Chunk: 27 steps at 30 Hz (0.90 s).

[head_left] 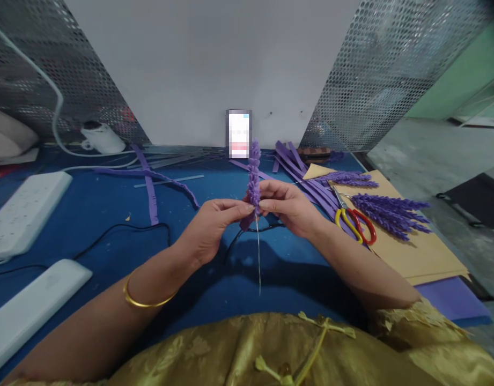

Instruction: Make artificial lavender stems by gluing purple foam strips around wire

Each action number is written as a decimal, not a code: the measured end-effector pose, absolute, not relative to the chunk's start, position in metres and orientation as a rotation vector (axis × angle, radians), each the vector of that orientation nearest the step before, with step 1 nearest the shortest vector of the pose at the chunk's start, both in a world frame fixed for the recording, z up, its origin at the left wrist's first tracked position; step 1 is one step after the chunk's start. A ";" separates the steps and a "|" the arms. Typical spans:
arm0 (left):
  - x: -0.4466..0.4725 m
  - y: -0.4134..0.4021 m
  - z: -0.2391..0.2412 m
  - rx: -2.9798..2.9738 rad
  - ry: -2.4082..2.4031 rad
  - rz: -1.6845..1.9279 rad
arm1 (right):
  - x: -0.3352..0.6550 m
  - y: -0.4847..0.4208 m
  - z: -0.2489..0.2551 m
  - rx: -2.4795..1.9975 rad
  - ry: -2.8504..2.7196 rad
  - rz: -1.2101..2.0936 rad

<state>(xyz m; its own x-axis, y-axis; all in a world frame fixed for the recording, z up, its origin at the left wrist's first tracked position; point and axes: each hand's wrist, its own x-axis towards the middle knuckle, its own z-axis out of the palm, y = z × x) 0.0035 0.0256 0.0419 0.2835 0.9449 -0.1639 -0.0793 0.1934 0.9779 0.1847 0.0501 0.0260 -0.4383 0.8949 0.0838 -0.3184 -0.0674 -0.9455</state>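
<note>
Centre of the frame, and both hands are on the purple flower spike (253, 174)! It stands nearly upright, and its thin wire stem (258, 252) runs straight down below the fingers. The left hand (206, 225) comes in from the lower left, its grip pinching the base of the spike between thumb and fingers, a gold bangle (146, 304) round that wrist. From the right, the right hand (290, 206) matches it, grip closed at the same base, thumb-tip just beside the other.

Right behind the spike, upper centre, a phone (239, 134) stands with its screen blurred out. Over to the right of the frame, scissors (347, 210) with red and yellow handles lie near purple sprigs (391, 212) on brown sheets (419, 262). Purple strips (307, 177) fan out beyond the right hand! Across on the left, a cut strip (150, 193) lies on the blue bench (122, 198), with a white mug (104, 138) at the upper left and a white power strip (27, 214) at the left edge.
</note>
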 end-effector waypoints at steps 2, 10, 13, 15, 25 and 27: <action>0.004 0.025 0.042 1.128 1.012 0.921 | 0.184 0.050 0.024 -0.661 -1.297 1.648; 0.004 0.025 0.040 1.146 1.003 0.858 | 0.185 0.047 0.028 -0.700 -1.369 1.509; 0.004 0.027 0.040 1.106 0.952 0.792 | 0.187 0.047 0.034 -0.729 -1.317 1.544; 0.003 0.028 0.040 1.120 0.940 0.769 | 0.187 0.047 0.035 -0.748 -1.289 1.591; 0.002 0.028 0.040 1.253 1.052 0.776 | 0.192 0.047 0.038 -0.790 -1.347 1.732; 0.004 0.027 0.041 1.209 1.064 0.767 | 0.192 0.045 0.040 -0.785 -1.401 1.687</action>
<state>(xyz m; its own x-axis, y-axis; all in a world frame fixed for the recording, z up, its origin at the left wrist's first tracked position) 0.0037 0.0274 0.0408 0.3446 0.9101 -0.2303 0.0694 0.2199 0.9730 0.1918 0.0450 0.0403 -0.4961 0.8679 0.0245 -0.1835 -0.0771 -0.9800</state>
